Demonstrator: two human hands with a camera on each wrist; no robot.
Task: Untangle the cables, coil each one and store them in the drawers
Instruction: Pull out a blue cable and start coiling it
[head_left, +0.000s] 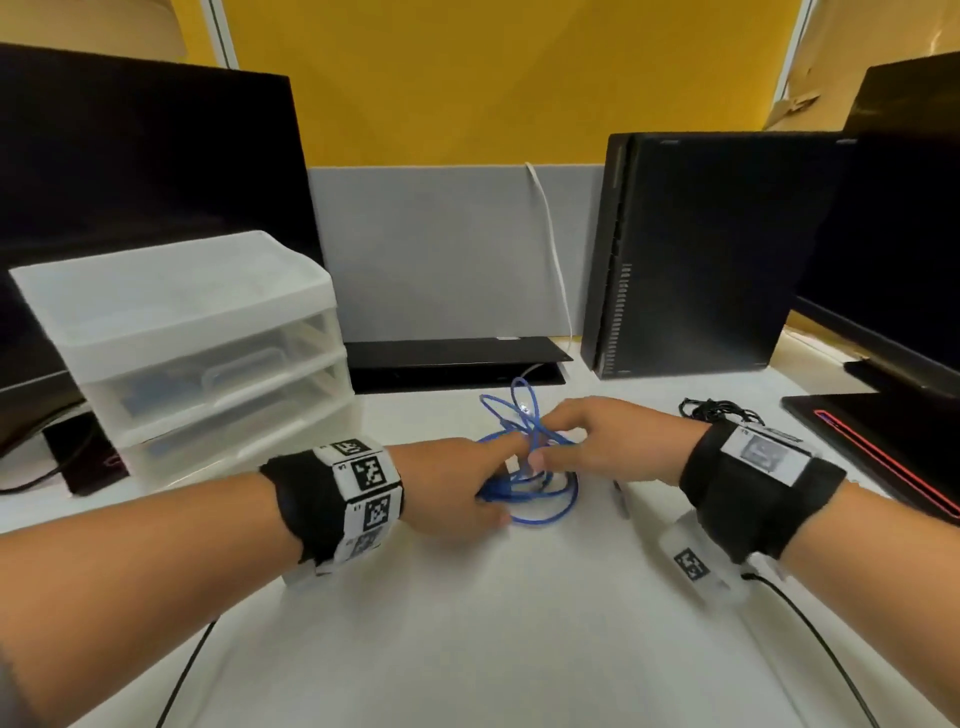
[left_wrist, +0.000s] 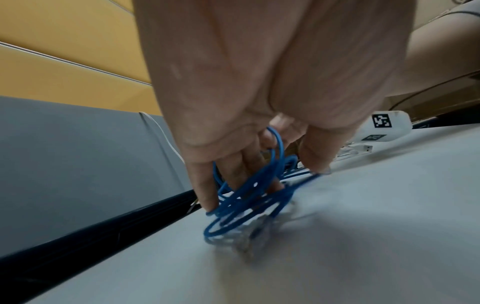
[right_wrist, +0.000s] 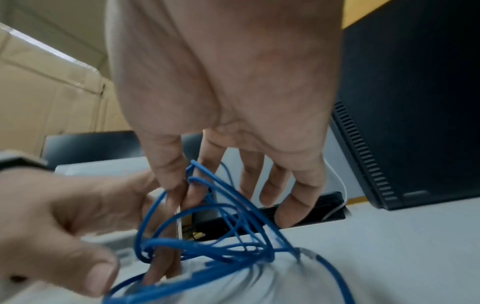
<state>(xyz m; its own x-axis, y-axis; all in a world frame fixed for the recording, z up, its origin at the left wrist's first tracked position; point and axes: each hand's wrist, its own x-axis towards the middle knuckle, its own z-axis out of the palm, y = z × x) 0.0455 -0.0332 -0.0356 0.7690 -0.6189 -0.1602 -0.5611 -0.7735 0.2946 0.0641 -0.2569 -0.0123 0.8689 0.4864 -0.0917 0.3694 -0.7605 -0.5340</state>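
a: blue cable (head_left: 530, 467), thin and looped over itself many times, sits in a loose tangle on the white desk (head_left: 467, 623), near the middle. both hands meet over it.

b: why both at once?

a: likely so one steadies the heap while the other frees a strand. the left hand (head_left: 452, 483) has its fingers (left_wrist: 205, 185) pushed down through the loops, fingertips at the desk, curled round several strands. the right hand (head_left: 597, 441) pinches a strand between thumb and forefinger; its other fingers (right_wrist: 293, 195) hang spread and relaxed above the heap.

b: and the drawers?

a: a translucent plastic drawer unit (head_left: 197, 343) stands on the desk to the left, well within reach, its drawers pushed in. something blue shows faintly inside one.

b: any other cables?

a: a small black bundle (head_left: 719, 410) lies just past the right wrist, untouched, and a white plug (left_wrist: 363, 148) rests on the desk near the right hand. coiling has not begun on the blue one.
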